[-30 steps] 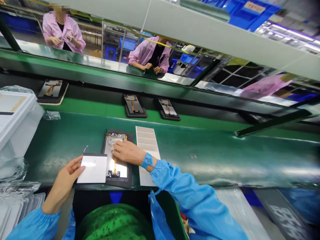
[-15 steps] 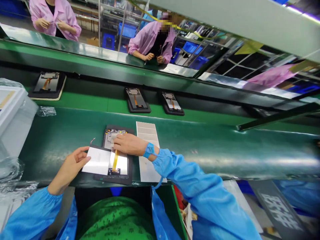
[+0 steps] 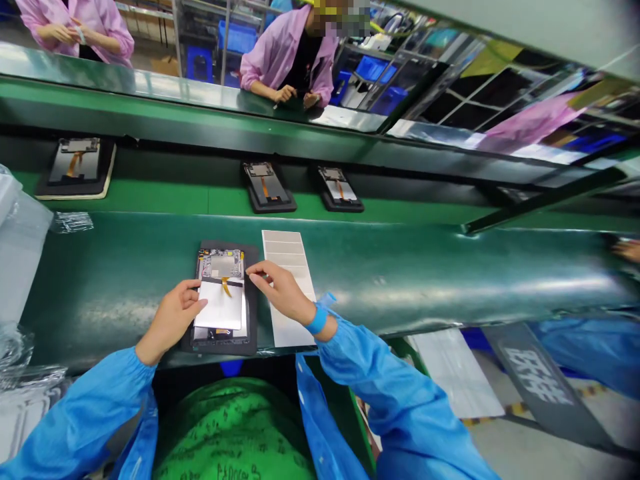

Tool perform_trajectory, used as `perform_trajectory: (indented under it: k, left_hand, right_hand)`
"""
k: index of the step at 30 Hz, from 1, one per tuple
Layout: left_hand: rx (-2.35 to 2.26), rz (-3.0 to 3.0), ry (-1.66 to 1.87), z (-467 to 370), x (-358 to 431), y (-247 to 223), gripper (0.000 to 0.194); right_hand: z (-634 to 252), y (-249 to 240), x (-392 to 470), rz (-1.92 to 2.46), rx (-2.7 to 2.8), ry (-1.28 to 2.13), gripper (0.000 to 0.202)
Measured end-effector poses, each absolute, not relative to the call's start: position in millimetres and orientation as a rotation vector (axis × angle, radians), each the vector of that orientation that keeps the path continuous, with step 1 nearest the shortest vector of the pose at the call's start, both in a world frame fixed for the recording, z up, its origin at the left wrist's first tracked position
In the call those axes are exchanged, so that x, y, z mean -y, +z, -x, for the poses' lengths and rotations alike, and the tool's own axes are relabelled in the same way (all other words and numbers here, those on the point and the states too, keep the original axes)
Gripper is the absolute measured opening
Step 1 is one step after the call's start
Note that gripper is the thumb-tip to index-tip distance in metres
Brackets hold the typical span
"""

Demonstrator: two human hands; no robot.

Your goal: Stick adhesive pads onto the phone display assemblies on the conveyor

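"White-faced, with a black strip along its upper edge, the flat rectangular pack [image 3: 220, 310] had shifted. Half a second earlier you held it overhanging the left side of the dark, open-backed tablet [image 3: 225, 265]; at inspection it lay over the lower body, below the exposed circuit board."

"And where had you left the thin orange ribbon cable [image 3: 226, 287]?"

"Curved over the pack's black strip, no longer flat along the tablet. I judged the placing well advanced but unfinished, since you had not let go."

"Your fingers?"

"Your bare left hand [image 3: 171, 321] pinched the pack's left edge, thumb on the face, opened only to its thickness. Your bare right hand [image 3: 286, 290], above the bright blue wristband [image 3: 317, 320], had moved to the tablet's right edge. Its fingers were bent, tips close, nothing visible between them; whether they met, or touched the tablet, I could not tell."
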State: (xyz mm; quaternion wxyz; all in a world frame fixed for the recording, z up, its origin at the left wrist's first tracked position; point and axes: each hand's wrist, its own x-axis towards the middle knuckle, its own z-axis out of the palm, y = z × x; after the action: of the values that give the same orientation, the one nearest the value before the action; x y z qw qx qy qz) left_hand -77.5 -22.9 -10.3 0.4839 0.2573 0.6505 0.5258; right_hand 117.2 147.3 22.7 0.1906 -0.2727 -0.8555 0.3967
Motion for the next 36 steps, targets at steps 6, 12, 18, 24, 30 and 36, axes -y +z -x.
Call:
perform_trajectory:
  k: [6, 12, 18, 24, 30, 36]
  left_hand:
    - [-1.617, -0.64, 1.309, 71, 24, -7, 0.053]
    - [-1.705, -0.696, 1.286, 68, 26, -9, 0.046]
    - [-1.757, -0.756, 1.263, 68, 26, -11, 0.04]
    - [-1.771, -0.744, 1.28, 65, 25, -9, 0.039]
    - [-1.824, -0.804, 1.22, 65, 25, -9, 0.037]
    - [-1.861, -0.856, 1.171, 65, 23, -11, 0.034]
  right_hand:
    - [-152, 28, -102, 0.753, 2.429, 1.111, 0.019]
    - [-158, 10, -64, 0.612, 2.555, 0.947, 0.03]
    - [-158, -2, -66, 0.63, 2.494, 0.955, 0.032]
    - [-159, -9, -72, 0.627, 2.462, 0.995, 0.034]
    - [-155, -16, -73, 0.573, 2.491, 0.937, 0.037]
    - [-153, -16, -74, 0.579, 2.499, 0.909, 0.037]
